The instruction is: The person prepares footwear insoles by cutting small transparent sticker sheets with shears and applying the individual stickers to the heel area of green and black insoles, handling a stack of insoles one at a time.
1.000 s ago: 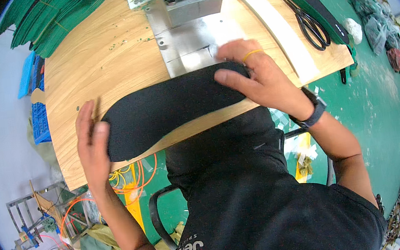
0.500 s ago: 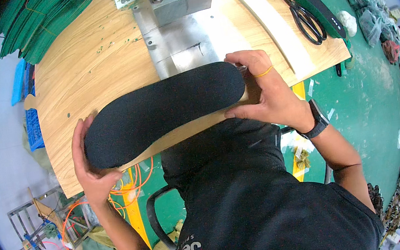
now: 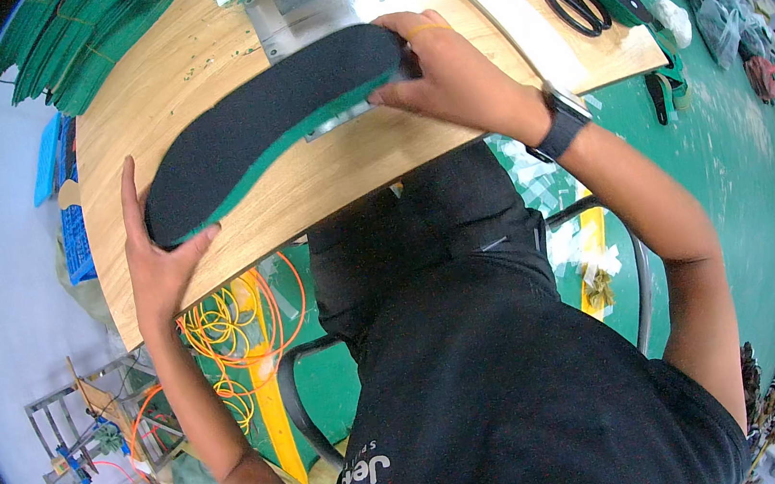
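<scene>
A green-edged black insole (image 3: pixel 261 117) is held over the table (image 3: pixel 340 172), its ends clasped between widely spread thumb and fingers of the left hand (image 3: pixel 162 270) and right hand (image 3: pixel 464 76). Pale lettering (image 3: pixel 368 474) is printed on the shirt (image 3: pixel 519 371).

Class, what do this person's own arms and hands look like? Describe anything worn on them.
Black short sleeves leave the forearms bare. Neither hand wears a glove. The right hand has a thin yellow band at its fingers and a watch with a wide dark strap. The left hand and wrist show nothing worn.
</scene>
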The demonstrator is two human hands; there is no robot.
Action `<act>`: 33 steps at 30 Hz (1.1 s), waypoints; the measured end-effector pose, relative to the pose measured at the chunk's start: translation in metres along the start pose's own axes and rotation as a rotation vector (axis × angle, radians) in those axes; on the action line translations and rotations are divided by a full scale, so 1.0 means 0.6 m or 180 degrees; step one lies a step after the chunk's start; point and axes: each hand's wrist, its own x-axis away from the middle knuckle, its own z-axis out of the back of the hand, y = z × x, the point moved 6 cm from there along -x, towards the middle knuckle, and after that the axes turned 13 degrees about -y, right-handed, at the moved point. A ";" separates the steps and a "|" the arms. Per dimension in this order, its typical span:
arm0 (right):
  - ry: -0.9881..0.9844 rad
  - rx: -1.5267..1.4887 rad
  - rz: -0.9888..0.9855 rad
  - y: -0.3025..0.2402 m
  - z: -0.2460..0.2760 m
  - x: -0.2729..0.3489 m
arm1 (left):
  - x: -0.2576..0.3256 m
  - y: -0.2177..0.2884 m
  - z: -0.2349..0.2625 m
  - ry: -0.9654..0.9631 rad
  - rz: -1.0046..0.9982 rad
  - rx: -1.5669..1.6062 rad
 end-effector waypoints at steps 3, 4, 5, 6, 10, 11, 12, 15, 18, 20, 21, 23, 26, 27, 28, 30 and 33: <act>0.0308 0.0144 -0.0017 0.015 -0.007 -0.014 | -0.028 -0.006 0.005 0.0015 -0.0054 0.0064; 0.0412 0.0166 0.0072 0.018 -0.007 -0.025 | -0.039 -0.012 0.008 0.0053 -0.0151 0.0029; 0.0386 0.0162 -0.0028 0.022 -0.011 -0.030 | -0.047 -0.017 0.010 0.0006 -0.0159 0.0044; 0.0359 0.0158 -0.0127 0.026 -0.015 -0.035 | -0.055 -0.022 0.013 -0.0040 -0.0167 0.0059; 0.0426 0.0379 -0.0269 0.038 -0.013 -0.049 | -0.092 -0.041 0.014 -0.0077 -0.0309 0.0061; 0.0422 0.0311 -0.0336 0.038 -0.012 -0.054 | -0.098 -0.043 0.019 -0.0085 -0.0304 0.0060; 0.0429 0.0248 -0.0333 0.041 -0.015 -0.062 | -0.102 -0.046 0.025 -0.0062 -0.0293 -0.0002; 0.0461 0.0223 -0.0419 0.053 -0.015 -0.073 | -0.119 -0.050 0.025 -0.0115 -0.0237 0.0043; 0.0642 0.0333 -0.0356 0.052 -0.019 -0.079 | -0.123 -0.047 0.022 -0.0238 -0.0143 0.0184; 0.0626 0.0196 -0.0389 0.060 -0.024 -0.082 | -0.126 -0.053 0.024 -0.0155 -0.0300 0.0051; 0.0609 0.0166 -0.0388 0.063 -0.025 -0.083 | -0.127 -0.054 0.024 -0.0124 -0.0269 -0.0040; 0.0559 0.0129 -0.0368 0.063 -0.024 -0.083 | -0.125 -0.050 0.029 -0.0066 -0.0188 -0.0243; 0.0614 0.0041 -0.0266 0.065 -0.007 -0.060 | -0.117 -0.048 0.026 -0.0168 -0.0031 0.0063; 0.0657 -0.0002 -0.0226 0.064 0.003 -0.045 | -0.105 -0.047 0.032 0.0105 -0.0197 0.0183; 0.0716 0.0399 -0.0103 0.041 0.027 -0.027 | -0.083 -0.051 0.044 0.0409 -0.0344 0.0293; 0.0538 0.1056 -0.0280 0.035 0.045 0.000 | -0.041 -0.050 0.058 0.0939 -0.0495 0.0346; 0.0389 0.1625 -0.0489 0.036 0.038 0.023 | -0.011 -0.037 0.037 0.1052 -0.0375 0.0654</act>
